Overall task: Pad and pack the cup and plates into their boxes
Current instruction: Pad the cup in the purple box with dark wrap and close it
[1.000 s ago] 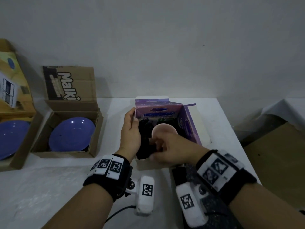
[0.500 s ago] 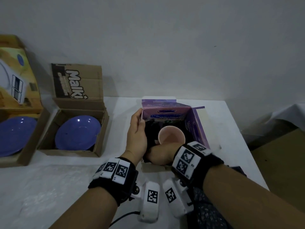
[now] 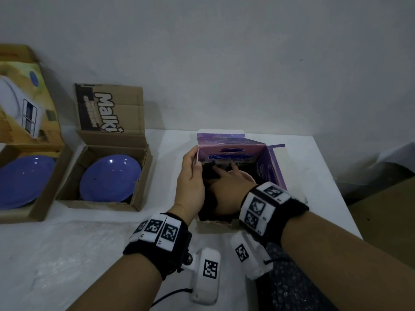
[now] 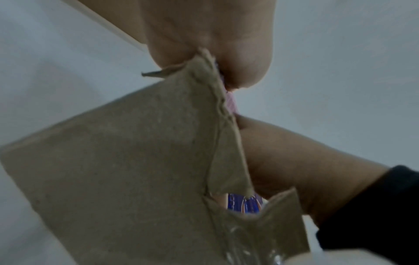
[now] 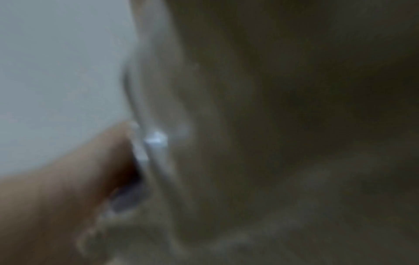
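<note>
Nearest me, my two forearms cross the white table, each wrist wrapped in a black band with coded markers and a white camera pod under it. A sheet of clear bubble wrap lies on the table at near left, and a dark speckled sheet sits under my right forearm.

Just beyond, my left hand grips the left wall of the purple box, thumb over the rim and fingers outside; the left wrist view shows that hand pinching the torn cardboard edge. My right hand reaches down into the box with fingers stretched out, pressing on black padding. It covers most of the pink cup, of which I see only a sliver of rim inside the box. The right wrist view is too blurred to read.

Further left, an open brown carton marked "Malki" holds a blue plate. At the far left edge, a second open box holds another blue plate, its yellow printed lid standing up against the grey wall.
</note>
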`<act>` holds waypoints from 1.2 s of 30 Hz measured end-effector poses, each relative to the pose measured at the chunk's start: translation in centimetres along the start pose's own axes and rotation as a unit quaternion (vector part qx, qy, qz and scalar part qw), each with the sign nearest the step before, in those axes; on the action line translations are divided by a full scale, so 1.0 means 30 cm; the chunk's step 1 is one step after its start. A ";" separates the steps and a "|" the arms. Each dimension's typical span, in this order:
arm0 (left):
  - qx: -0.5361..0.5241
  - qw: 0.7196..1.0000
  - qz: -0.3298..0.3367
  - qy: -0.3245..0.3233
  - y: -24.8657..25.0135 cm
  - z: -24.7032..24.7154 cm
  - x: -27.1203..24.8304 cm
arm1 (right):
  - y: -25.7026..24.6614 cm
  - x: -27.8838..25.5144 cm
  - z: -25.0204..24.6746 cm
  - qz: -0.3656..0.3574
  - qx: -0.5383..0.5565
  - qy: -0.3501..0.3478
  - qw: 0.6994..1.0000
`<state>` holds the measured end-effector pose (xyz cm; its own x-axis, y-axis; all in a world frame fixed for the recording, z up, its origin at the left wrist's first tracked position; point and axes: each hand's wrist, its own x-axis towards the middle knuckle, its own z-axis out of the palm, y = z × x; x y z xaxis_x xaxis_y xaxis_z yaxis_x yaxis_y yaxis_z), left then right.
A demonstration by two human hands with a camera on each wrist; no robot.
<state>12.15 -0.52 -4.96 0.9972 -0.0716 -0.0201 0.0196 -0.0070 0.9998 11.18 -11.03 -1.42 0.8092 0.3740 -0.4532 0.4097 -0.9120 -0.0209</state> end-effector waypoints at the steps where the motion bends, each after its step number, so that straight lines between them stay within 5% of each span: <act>1: 0.021 1.000 0.004 0.003 -0.003 -0.001 0.003 | 0.013 -0.012 -0.027 0.009 0.047 -0.001 0.999; 5: 0.149 0.987 0.048 0.024 -0.020 -0.008 0.015 | 0.112 -0.130 -0.069 0.129 0.115 0.069 0.983; 9: 0.283 0.957 0.033 0.063 -0.002 -0.002 0.009 | 0.163 -0.280 0.031 0.291 0.130 0.040 0.947; 13: 0.298 0.951 0.055 0.053 0.018 0.004 -0.002 | 0.150 -0.299 0.169 0.250 0.330 0.163 0.895; 17: 0.319 0.943 0.082 0.034 0.017 -0.003 -0.005 | 0.129 -0.343 0.192 0.256 0.302 0.231 0.888; 21: 0.331 0.939 0.089 0.034 0.022 -0.003 -0.007 | 0.105 -0.458 0.228 0.374 0.287 0.315 0.824; 27: 0.333 0.938 0.092 0.035 0.032 0.004 -0.018 | 0.032 -0.515 0.415 0.389 0.274 0.034 0.879; 31: 0.341 0.934 0.097 0.043 0.026 0.002 -0.008 | 0.033 -0.518 0.427 0.355 0.272 0.100 0.889; 36: 0.343 0.934 0.091 0.042 0.019 -0.002 -0.004 | 0.091 -0.561 0.312 0.346 0.313 0.274 0.841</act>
<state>12.03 -0.45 -4.38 0.9821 -0.0556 0.1797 -0.1731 -0.6413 0.7475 -5.26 -21.39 -2.18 0.9055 -0.4177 -0.0751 -0.4024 -0.7889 -0.4644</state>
